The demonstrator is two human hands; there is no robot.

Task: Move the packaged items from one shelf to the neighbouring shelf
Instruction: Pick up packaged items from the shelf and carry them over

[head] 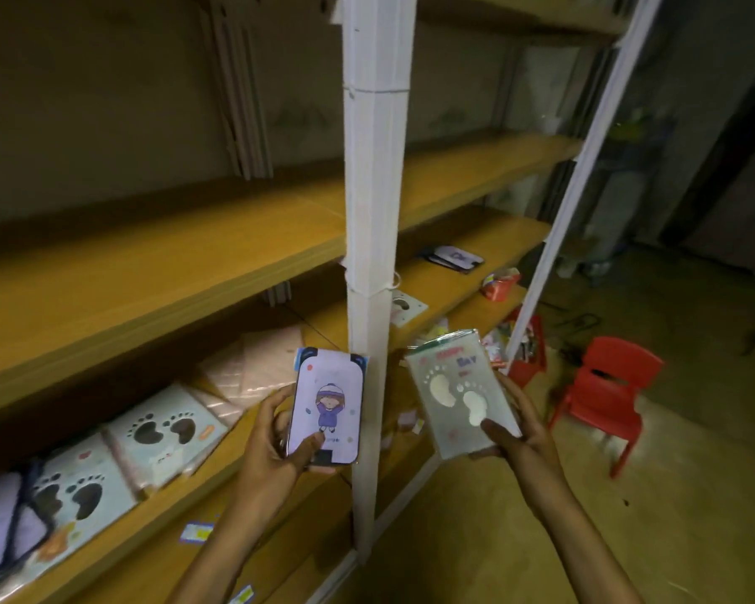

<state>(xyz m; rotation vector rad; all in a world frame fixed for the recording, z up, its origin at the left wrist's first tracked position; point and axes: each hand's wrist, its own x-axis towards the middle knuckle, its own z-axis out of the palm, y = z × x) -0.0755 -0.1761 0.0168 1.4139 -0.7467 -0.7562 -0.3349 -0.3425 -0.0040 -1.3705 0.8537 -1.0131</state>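
Observation:
My left hand [275, 446] grips a lilac packaged item [328, 403] printed with a cartoon child in a hat, held upright in front of the white shelf post [373, 255]. My right hand [519, 433] grips a pale green packaged item [458, 394] with two white footprints, thumb on its face, to the right of the post. On the left shelf [219, 468] lie several more footprint packages [166, 433] and pink quilted ones [253, 372]. The neighbouring right shelf [467, 294] holds a lilac package [454, 258] and a footprint package [404, 308].
A red wrapped object [500, 284] lies at the right shelf's front edge. A red child's chair [602, 394] stands on the floor at right, beside a red basket of items [526, 346]. Bare wooden shelves [149, 263] run above.

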